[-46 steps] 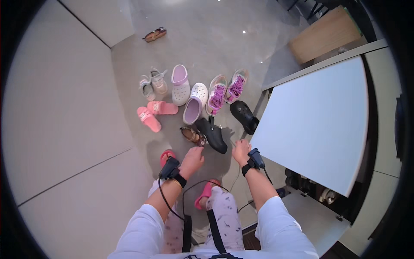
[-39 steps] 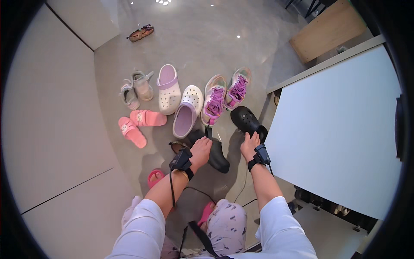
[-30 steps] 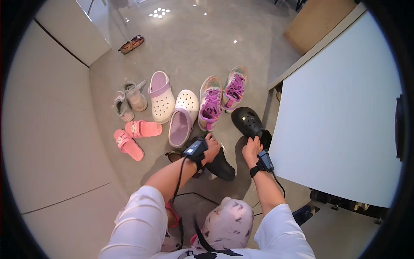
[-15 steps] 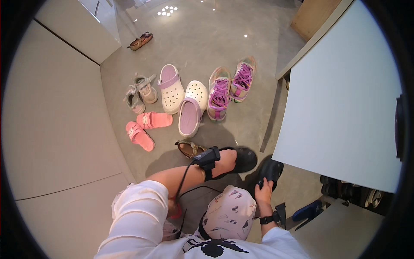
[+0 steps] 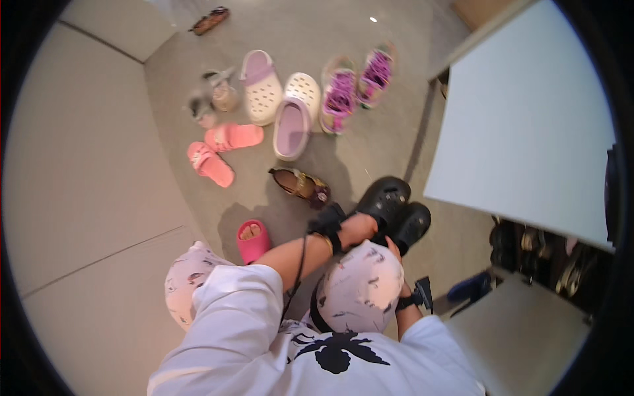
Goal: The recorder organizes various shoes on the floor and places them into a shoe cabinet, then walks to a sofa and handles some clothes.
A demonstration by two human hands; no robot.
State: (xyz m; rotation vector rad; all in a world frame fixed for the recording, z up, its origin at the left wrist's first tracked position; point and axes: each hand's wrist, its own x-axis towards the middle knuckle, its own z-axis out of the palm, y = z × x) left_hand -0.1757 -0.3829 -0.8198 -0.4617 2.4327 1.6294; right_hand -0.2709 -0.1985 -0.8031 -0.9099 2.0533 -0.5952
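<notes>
A pair of black clogs sits side by side just beyond my right knee. My left hand (image 5: 360, 228) reaches across my body and is closed at the heel end of the left black clog (image 5: 387, 193); its fingertips are hidden by the shoe. Partly covered by my knee, my right hand (image 5: 394, 249) grips the rear of the other black clog (image 5: 413, 221). A brown flat shoe with a dark flower ornament (image 5: 294, 182) lies on the floor beyond my left wrist. One of my feet wears a pink slipper (image 5: 253, 243).
White-and-lilac clogs (image 5: 264, 92), sneakers with purple laces (image 5: 341, 96), pink slides (image 5: 211, 164) and small grey shoes (image 5: 222, 94) stand farther off. Another brown shoe (image 5: 210, 21) lies at the far left. At right, an open white cabinet door (image 5: 522, 132) stands above shelved shoes (image 5: 528, 244).
Both hands have brought the black clogs together, the left one moving right against the other. My view has tilted down, so the floor shoes appear higher, and the pink slipper shows fully.
</notes>
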